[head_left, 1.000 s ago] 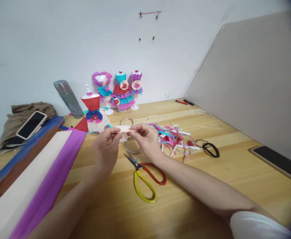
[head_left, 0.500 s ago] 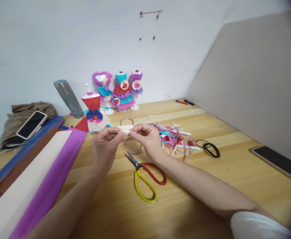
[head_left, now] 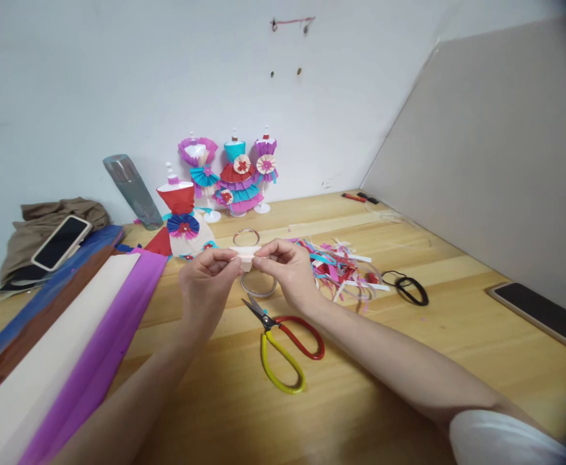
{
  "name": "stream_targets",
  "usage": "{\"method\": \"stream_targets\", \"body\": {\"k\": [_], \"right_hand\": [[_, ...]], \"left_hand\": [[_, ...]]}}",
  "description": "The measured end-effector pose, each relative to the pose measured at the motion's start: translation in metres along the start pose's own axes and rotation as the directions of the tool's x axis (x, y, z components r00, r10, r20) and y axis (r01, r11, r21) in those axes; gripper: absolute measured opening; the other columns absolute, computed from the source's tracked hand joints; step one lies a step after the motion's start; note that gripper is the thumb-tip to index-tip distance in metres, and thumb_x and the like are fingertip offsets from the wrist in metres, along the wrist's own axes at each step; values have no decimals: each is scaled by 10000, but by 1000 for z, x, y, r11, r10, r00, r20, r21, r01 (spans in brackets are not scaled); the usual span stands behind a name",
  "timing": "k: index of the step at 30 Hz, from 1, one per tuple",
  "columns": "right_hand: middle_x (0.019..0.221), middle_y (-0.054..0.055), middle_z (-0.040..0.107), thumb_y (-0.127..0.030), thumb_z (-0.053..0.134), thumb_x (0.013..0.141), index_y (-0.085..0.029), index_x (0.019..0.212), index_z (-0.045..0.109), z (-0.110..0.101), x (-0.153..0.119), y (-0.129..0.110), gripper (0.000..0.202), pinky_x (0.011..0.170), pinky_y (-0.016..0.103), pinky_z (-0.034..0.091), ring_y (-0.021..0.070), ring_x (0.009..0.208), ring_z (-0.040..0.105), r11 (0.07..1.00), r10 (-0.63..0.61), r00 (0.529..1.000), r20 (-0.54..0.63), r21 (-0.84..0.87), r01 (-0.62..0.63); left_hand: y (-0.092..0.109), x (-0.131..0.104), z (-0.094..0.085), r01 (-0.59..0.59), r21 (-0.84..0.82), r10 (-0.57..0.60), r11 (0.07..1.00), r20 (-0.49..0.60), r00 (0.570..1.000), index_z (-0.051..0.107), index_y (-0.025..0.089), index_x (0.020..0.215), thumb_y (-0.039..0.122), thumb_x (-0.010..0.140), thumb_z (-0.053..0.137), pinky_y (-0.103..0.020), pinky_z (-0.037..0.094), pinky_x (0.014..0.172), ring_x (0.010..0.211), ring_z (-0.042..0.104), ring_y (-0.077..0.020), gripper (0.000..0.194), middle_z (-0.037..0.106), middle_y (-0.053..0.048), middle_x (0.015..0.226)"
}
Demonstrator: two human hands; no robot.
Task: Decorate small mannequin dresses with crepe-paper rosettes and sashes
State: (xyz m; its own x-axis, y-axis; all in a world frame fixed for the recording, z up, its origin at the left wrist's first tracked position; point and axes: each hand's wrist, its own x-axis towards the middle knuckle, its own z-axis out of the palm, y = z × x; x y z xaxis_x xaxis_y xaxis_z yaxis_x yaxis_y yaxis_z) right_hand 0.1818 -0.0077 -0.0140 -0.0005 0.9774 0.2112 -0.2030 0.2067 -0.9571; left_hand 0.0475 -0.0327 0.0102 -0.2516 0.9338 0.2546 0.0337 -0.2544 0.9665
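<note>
Between my two hands is a small piece of pale cream paper (head_left: 246,255), held above the table. My left hand (head_left: 208,281) pinches its left end between thumb and fingers. The right end is pinched by my right hand (head_left: 287,271). Part of the paper hangs down in the middle, and the fingertips hide its ends. A roll of tape (head_left: 259,294) lies behind and below the hands. Just nearer to me are scissors (head_left: 266,321) with one red and one yellow handle, blades slightly apart.
Small mannequins in paper dresses (head_left: 237,174) stand at the back, one red-topped mannequin (head_left: 183,219) nearer. Paper sheets (head_left: 70,342), a phone (head_left: 62,242) and a bottle (head_left: 132,190) are left. Paper scraps (head_left: 335,268), a black hair tie (head_left: 412,291) and another phone (head_left: 544,316) lie right.
A flap of the cream paper now hangs lower between the fingers. Both hands keep their pinch in nearly the same spot.
</note>
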Motion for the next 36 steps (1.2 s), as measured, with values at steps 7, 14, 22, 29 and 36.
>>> {"method": "stream_targets", "body": {"k": [7,14,22,29,36], "right_hand": [[555,-36,582,-283,741,601,-175,676,637,1,0,2,167,499,222,384,89,507,499,999,-51,999,2,-15,51],[606,-30,583,-272,717,639,-184,736,672,1,0,6,139,525,236,399,99,542,495,990,-125,992,3,-67,125],[688,2,643,-259,686,724,-201,791,712,-3,2,9,93,593,266,434,134,627,552,959,-223,973,55,-168,230],[795,31,683,-236,649,785,-218,898,743,-5,1,8,148,663,293,482,153,703,594,878,-366,925,103,-292,379],[789,34,678,-204,636,804,-224,908,743,-4,-1,8,151,685,306,487,157,699,592,813,-439,893,102,-377,443]], "left_hand": [[-3,1,0,-32,13,32,999,4,999,653,159,700,216,634,698,-241,528,558,529,641,-125,98,660,17,559],[-7,1,-1,-75,14,75,997,15,997,669,156,791,233,657,708,-252,532,579,565,646,-127,159,695,-3,656],[-15,4,-7,-298,255,294,920,52,954,655,186,784,209,749,639,-253,501,619,628,620,-128,45,677,4,693],[-15,8,-11,-532,440,499,723,200,843,680,200,841,150,820,554,-270,505,701,734,643,-141,137,717,-15,804],[-20,7,-10,-570,485,547,663,205,812,699,203,920,144,847,540,-299,520,754,831,666,-167,184,730,-38,890]]}}
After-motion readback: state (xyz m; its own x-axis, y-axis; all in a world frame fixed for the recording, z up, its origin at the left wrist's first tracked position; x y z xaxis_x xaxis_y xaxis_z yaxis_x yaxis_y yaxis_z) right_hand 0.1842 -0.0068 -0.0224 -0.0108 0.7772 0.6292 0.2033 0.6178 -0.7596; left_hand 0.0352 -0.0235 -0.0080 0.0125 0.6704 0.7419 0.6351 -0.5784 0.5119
